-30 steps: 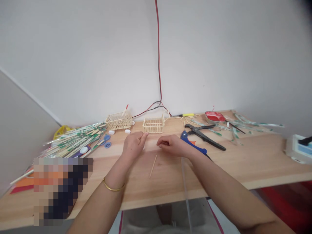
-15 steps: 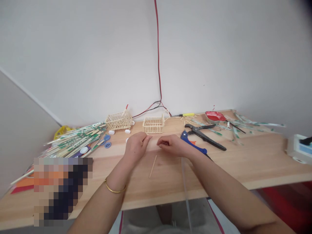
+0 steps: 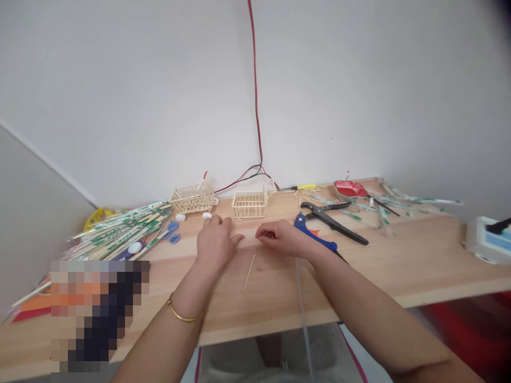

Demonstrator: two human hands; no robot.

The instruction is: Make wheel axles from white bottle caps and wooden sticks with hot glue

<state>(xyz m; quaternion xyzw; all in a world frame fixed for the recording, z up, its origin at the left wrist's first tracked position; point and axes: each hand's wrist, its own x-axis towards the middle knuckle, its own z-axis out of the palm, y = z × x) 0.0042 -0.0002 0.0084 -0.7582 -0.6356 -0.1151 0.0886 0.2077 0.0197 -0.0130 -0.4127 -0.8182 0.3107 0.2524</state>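
Two pale stick-built baskets [image 3: 191, 198] [image 3: 249, 205] on the counter [image 3: 399, 266], one loose thin wooden stick [image 3: 249, 271], one black pair of pliers [image 3: 333, 221], one blue glue gun [image 3: 315, 236], one red dish [image 3: 349, 188].

Home craft corner rather than a fitted workshop. Plain wooden table [image 3: 399, 266] set against a bare white wall [image 3: 120, 106], with a red and black wire [image 3: 255, 106] trailing down at centre. Heaped wrapped sticks [image 3: 120, 231] at left, small stick-built baskets [image 3: 249, 204] mid-frame, loose bottle caps [image 3: 173, 226], black pliers [image 3: 333, 218] and a blue glue gun [image 3: 315, 236] right of centre.
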